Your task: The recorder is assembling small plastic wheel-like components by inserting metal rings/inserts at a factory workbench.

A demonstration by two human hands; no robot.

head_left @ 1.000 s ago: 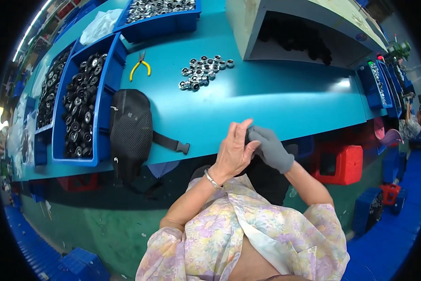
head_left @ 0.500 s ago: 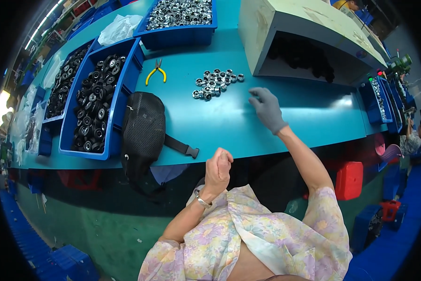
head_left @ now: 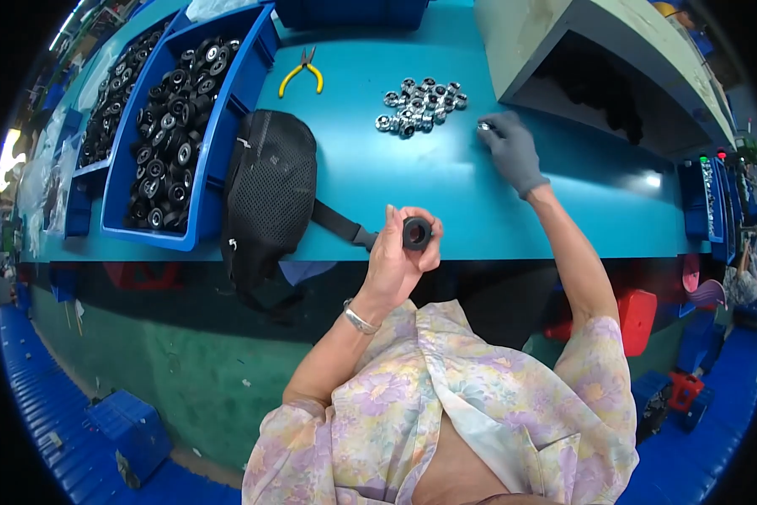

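A short, thick black ring (head_left: 416,221) is gripped in the left hand (head_left: 395,263), its round opening turned up toward the view, near the table's (head_left: 361,181) front edge. A small, shiny silver metal piece (head_left: 483,126) sits at the fingertips of the gloved right hand (head_left: 515,156), well apart from the ring and mostly covered, so its full shape is hidden.

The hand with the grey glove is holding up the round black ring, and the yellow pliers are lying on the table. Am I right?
Not quite: the head view shows the bare left hand holding the round black ring, not the gloved right hand. The yellow pliers are indeed lying on the table.
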